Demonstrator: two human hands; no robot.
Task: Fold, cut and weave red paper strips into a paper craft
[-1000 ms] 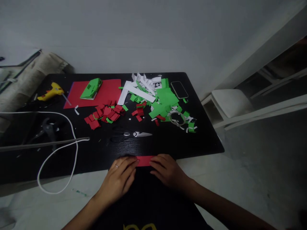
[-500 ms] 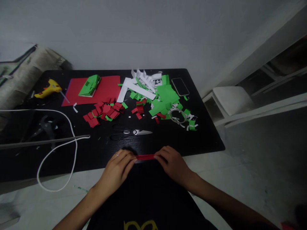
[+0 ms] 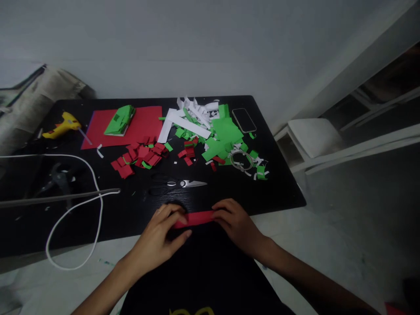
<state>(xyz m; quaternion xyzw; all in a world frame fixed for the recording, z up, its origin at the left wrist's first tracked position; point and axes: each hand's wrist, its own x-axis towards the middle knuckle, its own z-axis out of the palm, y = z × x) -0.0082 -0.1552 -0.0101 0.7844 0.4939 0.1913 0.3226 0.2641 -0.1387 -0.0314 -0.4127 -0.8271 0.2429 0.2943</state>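
Note:
A red paper strip [image 3: 198,218] lies between my hands at the front edge of the table, its broad face showing. My right hand [image 3: 238,225] pinches the strip's right end between thumb and fingers. At the left end, the fingers of my left hand [image 3: 164,234] rest on the strip, while the thumb stands away from it. Just beyond my hands lies a pair of scissors [image 3: 193,183] with black handles, blades pointing right. Folded red paper pieces [image 3: 144,155] are heaped behind the scissors, with a few green bits among them.
Green paper sheets [image 3: 226,133], white paper strips [image 3: 188,122], a ring [image 3: 242,160] and a phone [image 3: 243,120] lie at the back right. On the left are a red sheet [image 3: 144,118], a folded green bundle [image 3: 120,120], a yellow glue gun [image 3: 64,125] and a looping white cable [image 3: 98,227].
My left thumb has come off the strip and spread toward me. More of the strip's red face now shows. My right hand keeps its pinch and has barely moved.

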